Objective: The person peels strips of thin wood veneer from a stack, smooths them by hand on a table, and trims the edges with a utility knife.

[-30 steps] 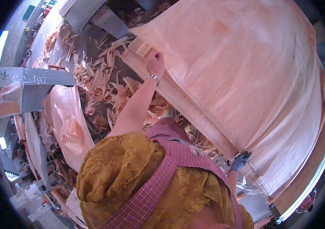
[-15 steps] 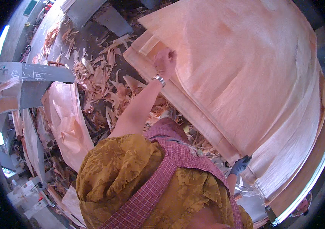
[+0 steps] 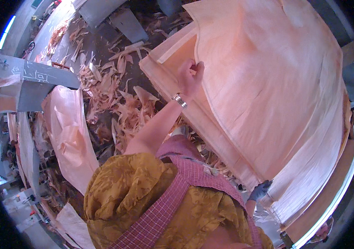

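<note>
A large, thin, pale pinkish wood veneer sheet (image 3: 268, 83) bulges and ripples over a stack of veneer (image 3: 222, 137) in front of me. My bare left hand (image 3: 190, 79), with a metal-banded watch (image 3: 180, 101) at the wrist, is closed in a pinch at the sheet's left edge. That edge stands lifted off the stack near the hand. At the near corner, my right hand (image 3: 260, 191) wears a dark grey glove. Its fingers are closed over the sheet's edge, and their undersides are hidden.
Torn veneer scraps (image 3: 102, 83) litter the floor left of the stack. A grey metal beam (image 3: 40, 81) with chalk marks stands at left, a crumpled veneer piece (image 3: 69, 137) hanging beside it. Grey blocks (image 3: 129, 25) lie at the far left. Boards (image 3: 326, 191) edge the stack's right side.
My left hand has moved right and slightly nearer, drawing the sheet's left edge with it and baring more of the stack beneath. The right hand has shifted slightly down and left in view.
</note>
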